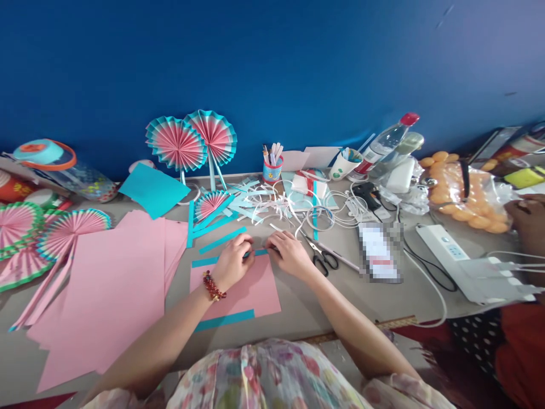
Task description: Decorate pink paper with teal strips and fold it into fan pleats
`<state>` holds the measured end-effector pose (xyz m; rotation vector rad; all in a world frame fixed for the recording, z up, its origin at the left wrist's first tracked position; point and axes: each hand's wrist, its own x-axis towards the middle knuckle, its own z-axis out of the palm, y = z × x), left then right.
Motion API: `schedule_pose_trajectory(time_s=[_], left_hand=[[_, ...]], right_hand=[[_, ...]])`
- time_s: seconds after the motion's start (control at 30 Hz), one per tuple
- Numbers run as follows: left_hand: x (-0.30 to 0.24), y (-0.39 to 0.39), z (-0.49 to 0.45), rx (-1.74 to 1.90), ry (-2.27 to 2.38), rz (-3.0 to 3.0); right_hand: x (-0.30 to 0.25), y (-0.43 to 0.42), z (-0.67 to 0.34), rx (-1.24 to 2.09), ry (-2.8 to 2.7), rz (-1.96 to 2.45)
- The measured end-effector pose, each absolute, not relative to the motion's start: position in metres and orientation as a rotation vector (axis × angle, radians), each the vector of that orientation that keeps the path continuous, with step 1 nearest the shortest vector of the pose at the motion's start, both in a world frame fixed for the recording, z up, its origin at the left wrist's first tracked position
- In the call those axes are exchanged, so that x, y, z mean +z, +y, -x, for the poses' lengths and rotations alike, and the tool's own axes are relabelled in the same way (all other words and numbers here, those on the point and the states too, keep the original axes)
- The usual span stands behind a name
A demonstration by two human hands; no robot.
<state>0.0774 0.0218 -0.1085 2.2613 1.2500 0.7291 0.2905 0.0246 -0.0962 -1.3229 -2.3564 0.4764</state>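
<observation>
A pink paper sheet (249,289) lies on the table under my hands, with one blue paper strip (204,262) along its far edge. Another blue strip (225,320) lies along the near edge. My left hand (233,260), wearing a red bead bracelet, has curled fingers closed on the far strip near its middle. At that strip's right end, the fingers of my right hand (289,253) are closed too; their tips are partly hidden. Just right of this hand rest black-handled scissors (326,260). Loose blue strips (223,240) lie beyond the sheet.
Stacked pink paper (114,272) and folded paper fans (74,230) lie left. Two more fans (176,145) stand by the blue wall. White paper scraps (281,207) cover the back. A phone (380,253) and power strip (457,261) lie right, near another person's hand (528,218).
</observation>
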Motion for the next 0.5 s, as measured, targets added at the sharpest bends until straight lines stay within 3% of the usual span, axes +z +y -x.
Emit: schedule_pose_trajectory(time_s=[0.5], left_hand=[[-0.106,0.020,-0.078,0.749,1.260,-2.263]], right_hand=[[-0.095,0.035,-0.299,0.676,-2.328,1.268]])
